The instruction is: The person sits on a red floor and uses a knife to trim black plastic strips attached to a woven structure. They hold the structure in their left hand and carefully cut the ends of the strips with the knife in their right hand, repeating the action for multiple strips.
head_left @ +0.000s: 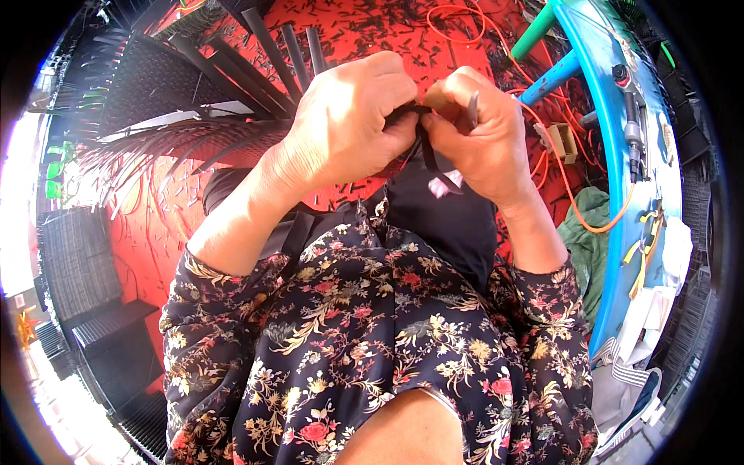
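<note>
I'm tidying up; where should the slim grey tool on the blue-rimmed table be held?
Probably around the tool at mid-body, from the left with the right hand, the nearer one, now busy with the black strip. It is long and slim and lies along the blue rim, so a grasp across it should close well. Avoid the near end, where the orange hose joins.

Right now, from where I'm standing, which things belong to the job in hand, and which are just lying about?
Seemingly in the job:
black strip, held by the left hand and right hand
probably the frayed dark weave nearby

Apparently just lying about:
silver tool on the blue table
green cloth beside that table
small cardboard box
</note>
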### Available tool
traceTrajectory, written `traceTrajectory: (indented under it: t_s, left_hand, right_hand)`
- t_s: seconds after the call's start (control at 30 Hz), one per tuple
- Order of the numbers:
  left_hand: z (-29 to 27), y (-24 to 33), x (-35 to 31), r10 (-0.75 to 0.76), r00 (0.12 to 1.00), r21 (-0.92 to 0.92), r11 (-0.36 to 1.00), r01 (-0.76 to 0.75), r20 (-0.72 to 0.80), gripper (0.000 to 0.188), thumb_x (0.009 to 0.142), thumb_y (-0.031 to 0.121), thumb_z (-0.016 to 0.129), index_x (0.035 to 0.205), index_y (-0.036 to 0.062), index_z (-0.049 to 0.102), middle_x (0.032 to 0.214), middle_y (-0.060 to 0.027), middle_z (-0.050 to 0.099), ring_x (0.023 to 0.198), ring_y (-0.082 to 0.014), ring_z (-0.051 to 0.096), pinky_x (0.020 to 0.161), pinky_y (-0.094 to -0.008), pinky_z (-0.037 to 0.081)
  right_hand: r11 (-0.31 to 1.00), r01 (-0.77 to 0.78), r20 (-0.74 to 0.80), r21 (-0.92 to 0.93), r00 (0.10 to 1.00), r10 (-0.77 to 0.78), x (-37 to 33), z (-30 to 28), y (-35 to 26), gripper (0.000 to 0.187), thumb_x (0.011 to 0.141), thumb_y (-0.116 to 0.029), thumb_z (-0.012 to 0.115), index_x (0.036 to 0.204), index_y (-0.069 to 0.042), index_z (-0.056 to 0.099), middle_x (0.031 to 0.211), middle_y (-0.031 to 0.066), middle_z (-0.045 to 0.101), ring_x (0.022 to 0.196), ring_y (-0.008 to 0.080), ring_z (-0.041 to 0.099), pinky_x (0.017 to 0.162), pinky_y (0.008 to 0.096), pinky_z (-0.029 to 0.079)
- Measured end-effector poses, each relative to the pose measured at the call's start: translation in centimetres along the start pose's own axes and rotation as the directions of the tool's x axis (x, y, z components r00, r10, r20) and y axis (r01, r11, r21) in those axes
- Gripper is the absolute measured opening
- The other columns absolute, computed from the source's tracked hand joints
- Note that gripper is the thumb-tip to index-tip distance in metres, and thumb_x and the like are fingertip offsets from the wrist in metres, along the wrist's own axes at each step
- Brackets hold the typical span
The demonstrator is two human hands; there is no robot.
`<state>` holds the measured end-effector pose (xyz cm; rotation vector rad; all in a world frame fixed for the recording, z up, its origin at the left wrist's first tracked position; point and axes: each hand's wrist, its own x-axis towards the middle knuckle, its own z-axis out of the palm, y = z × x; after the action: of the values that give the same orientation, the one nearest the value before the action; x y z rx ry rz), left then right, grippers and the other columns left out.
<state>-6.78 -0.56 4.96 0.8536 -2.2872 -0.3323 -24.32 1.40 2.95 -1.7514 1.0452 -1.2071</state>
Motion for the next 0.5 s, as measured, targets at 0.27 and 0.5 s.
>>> traceTrajectory:
  t_s: [0.27,0.5]
  left_hand:
    - [-0.6,-0.9,-0.2,0.016,0.999,-0.119,0.993,-0.012,0.036,0.012,0.068,0.0,0.062,0.079,0.0008,0.059,0.073,-0.0082,0.055,0.067,-0.0245,0.057,0.061,-0.0315,0.045]
    - [-0.9,-1.2,-0.5,-0.007,1.0,-0.127,0.992,0.01,0.026,0.01,0.068,0.0,0.061,0.078,0.0007,0.059,0.072,-0.0086,0.055,0.067,-0.0252,0.057,0.06,-0.0316,0.045]
  right_hand:
    - [0.732,-0.454,-0.017,0.508,0.844,0.536,-4.0,-1.2,0.3,0.017,0.083,-0.007,0.061,0.098,-0.003,0.056,0.067,-0.0012,0.054,0.056,0.0046,0.05,0.048,0.0168,0.036]
    - [0.93,-0.077,-0.09,0.36,0.989,0.116,-4.4,1.5,-2.4,0.017,0.081,0.002,0.064,0.097,0.0,0.058,0.087,-0.001,0.053,0.074,0.0031,0.05,0.062,0.0174,0.042]
